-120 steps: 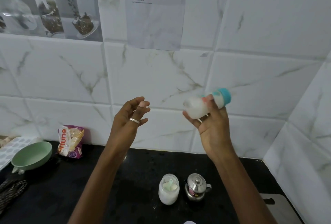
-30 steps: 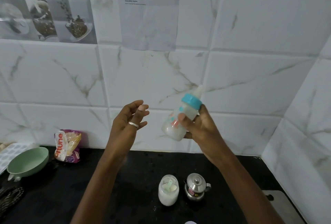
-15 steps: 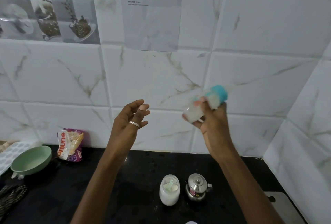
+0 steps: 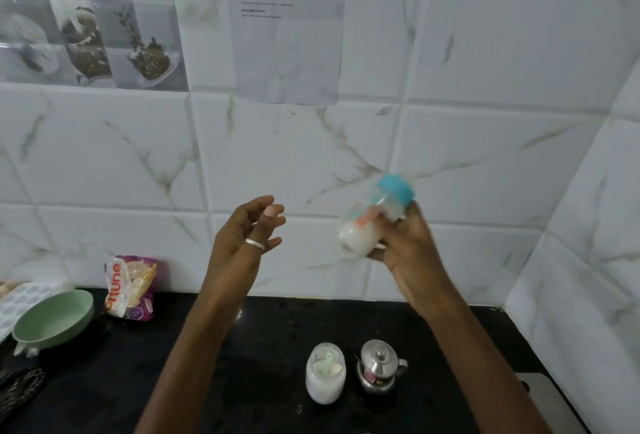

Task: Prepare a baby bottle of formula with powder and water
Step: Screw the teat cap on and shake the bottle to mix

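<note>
Working in front of the tiled wall and high above the counter: shaking the bottle, judging from the blur on it, to mix powder and water. Probably nearing the end of the task, going by the white liquid already showing inside. Holding the bottle tilted, blue collar up and to the right, with the white mix sitting at the lower left end. Leaving the jar and the steel pot just beside each other on the counter, well below both hands.

Next, most likely: stopping the shake, looking through the side for lumps, then bringing the bottle down upright onto a bare patch of counter, clear of jar and pot. Calling for a firm grip throughout and a tightly screwed collar, a loose one risking leaks.

Gripping the bottle in the right hand, curling the fingers round its body from behind; blurring too much to tell the exact placement of each finger. Raising the left hand beside it, apart from the bottle, with the fingers loosely curved and about half open, holding and touching nothing. Wearing a ring on that hand.
</note>
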The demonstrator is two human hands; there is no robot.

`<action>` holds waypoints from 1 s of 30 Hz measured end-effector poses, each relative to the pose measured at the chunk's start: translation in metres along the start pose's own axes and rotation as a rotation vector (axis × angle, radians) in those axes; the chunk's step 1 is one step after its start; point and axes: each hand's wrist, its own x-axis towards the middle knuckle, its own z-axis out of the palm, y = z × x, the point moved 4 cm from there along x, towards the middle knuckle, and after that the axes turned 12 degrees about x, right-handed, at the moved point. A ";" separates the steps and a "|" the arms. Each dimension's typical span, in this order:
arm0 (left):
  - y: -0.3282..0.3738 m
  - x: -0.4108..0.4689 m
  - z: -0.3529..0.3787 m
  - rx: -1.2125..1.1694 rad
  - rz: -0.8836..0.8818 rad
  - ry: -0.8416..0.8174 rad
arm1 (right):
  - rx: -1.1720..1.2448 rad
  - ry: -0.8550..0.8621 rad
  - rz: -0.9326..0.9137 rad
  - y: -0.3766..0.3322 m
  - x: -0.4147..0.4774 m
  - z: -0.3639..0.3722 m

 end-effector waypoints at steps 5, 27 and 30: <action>0.000 -0.001 0.000 0.011 -0.002 -0.001 | -0.048 0.010 -0.005 -0.001 0.001 0.001; -0.001 0.001 0.005 0.025 -0.002 -0.012 | -0.143 -0.060 0.049 0.003 -0.005 0.004; -0.002 -0.001 0.003 0.019 -0.011 -0.005 | 0.087 0.122 -0.081 -0.013 0.001 -0.003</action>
